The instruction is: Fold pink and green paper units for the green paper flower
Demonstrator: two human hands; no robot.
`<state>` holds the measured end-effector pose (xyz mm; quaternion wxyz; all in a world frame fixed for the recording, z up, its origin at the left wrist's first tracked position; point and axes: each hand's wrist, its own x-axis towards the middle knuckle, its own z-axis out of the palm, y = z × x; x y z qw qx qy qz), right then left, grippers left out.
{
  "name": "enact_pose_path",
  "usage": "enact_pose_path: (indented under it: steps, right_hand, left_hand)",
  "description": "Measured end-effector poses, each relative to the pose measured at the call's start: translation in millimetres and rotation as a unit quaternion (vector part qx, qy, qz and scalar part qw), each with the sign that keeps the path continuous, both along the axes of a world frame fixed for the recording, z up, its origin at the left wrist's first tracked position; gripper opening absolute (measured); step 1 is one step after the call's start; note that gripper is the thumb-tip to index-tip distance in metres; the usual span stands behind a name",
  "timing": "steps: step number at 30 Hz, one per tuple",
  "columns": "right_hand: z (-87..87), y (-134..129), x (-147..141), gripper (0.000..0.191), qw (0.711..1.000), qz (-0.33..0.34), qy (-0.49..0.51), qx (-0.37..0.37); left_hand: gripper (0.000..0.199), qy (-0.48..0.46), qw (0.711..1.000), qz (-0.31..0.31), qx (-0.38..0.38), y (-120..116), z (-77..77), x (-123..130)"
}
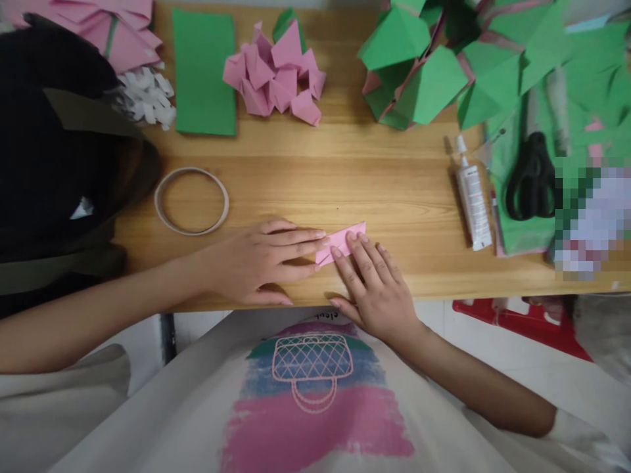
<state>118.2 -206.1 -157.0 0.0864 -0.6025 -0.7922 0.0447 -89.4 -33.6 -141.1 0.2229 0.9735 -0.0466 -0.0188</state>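
Pink paper strip mid-frame slants up-right; left hand and right hand just press it flat, no grip.

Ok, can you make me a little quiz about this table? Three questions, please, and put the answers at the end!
1. Pick one. What lies between the green sheet and the big green shape?
A) scissors
B) pink cluster
C) white scraps
2. True or false: the tube lies to the right of the pink strip.
3. Which grip is nearer the ring, left or right?

Key: 1. B, the pink cluster. 2. True. 3. The left grip.
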Motion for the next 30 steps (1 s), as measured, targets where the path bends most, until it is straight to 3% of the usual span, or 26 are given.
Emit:
enact_pose_path:
  steps: [6, 13, 19, 30]
  right_hand:
    - [-0.7, 0.1, -1.0, 0.071, 1.0, -0.001, 0.002, -0.006]
    - [0.5, 0.2, -0.9, 0.07, 1.0, 0.003, -0.024, 0.008]
    - [-0.7, -0.2, -0.6, 0.072, 1.0, 0.003, -0.017, 0.01]
    - [-1.1, -0.4, 0.2, 0.076, 0.999, 0.012, -0.04, 0.018]
  left_hand:
    - [0.05, -0.02, 0.999, -0.016, 0.034, -0.2, 0.0, -0.8]
    - [0.043, -0.003, 1.0, -0.021, 0.019, 0.2, 1.3, -0.3]
    - [0.066, -0.015, 1.0, -0.008, 0.012, 0.2, -2.3, -1.3]
    - [0.061, -0.033, 0.999, -0.014, 0.016, -1.4, -3.2, -1.1]
